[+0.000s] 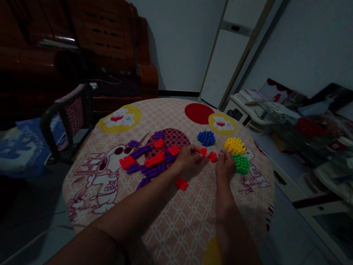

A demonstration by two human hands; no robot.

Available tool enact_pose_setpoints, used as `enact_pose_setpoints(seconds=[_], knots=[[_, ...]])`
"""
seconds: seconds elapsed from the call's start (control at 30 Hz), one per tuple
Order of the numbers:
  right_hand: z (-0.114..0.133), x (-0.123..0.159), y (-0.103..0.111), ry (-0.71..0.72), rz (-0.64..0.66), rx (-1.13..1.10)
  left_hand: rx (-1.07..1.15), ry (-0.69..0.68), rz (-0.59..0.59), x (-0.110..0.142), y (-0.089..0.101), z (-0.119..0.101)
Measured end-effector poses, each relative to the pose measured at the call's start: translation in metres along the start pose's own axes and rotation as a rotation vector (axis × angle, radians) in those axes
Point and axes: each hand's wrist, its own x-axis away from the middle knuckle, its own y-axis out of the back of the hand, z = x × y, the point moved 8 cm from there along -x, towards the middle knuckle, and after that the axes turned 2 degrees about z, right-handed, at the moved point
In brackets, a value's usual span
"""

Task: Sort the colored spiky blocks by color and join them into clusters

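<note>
My left hand [188, 158] is over the middle of the round table, fingers closed in a pinch on a red ribbed plastic building piece [203, 153]. Just right of it lies another red piece [212, 157]. My right hand [225, 164] is closed beside that piece, its fingertips together; what they hold, if anything, is hidden. Close to the right hand sit a green cluster of knobbed pieces [241, 164] and a yellow cluster [234, 145]. Farther back is a blue cluster [206, 138]. Left of my hands spreads a loose pile of purple pieces [152, 172] and red pieces [155, 159].
A patterned cloth [183, 222] covers the table. One red piece [182, 184] lies near my left forearm. A folding chair [69, 116] stands at the left, wooden seats [95, 27] behind it. On the right is a cluttered glass-topped cabinet [313, 148].
</note>
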Motion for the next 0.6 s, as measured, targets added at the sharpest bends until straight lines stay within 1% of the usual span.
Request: enact_pose_setpoints(seconds=[0.07, 0.13, 0.23, 0.33, 0.4, 0.5, 0.6], knots=[[-0.013, -0.002, -0.006, -0.096, 0.058, -0.041, -0.105, -0.024, -0.059, -0.003, -0.009, 0.000], [-0.019, -0.003, -0.010, -0.148, 0.097, -0.070, -0.218, -0.053, -0.097, -0.003, -0.018, 0.001], [-0.015, -0.004, -0.011, -0.129, 0.125, -0.056, -0.413, -0.102, -0.078, -0.004, -0.031, 0.004], [-0.007, -0.006, -0.010, -0.086, 0.142, 0.001, -0.595, -0.170, -0.057, -0.008, -0.036, 0.006], [-0.005, -0.006, -0.010, -0.073, 0.151, 0.010, -0.642, -0.175, -0.048, -0.011, -0.036, 0.008], [-0.002, -0.005, -0.010, -0.064, 0.156, -0.017, -0.624, -0.145, -0.016, -0.013, -0.037, 0.012], [0.002, -0.003, -0.009, -0.036, 0.150, -0.034, -0.609, -0.161, -0.008, -0.014, -0.038, 0.009]])
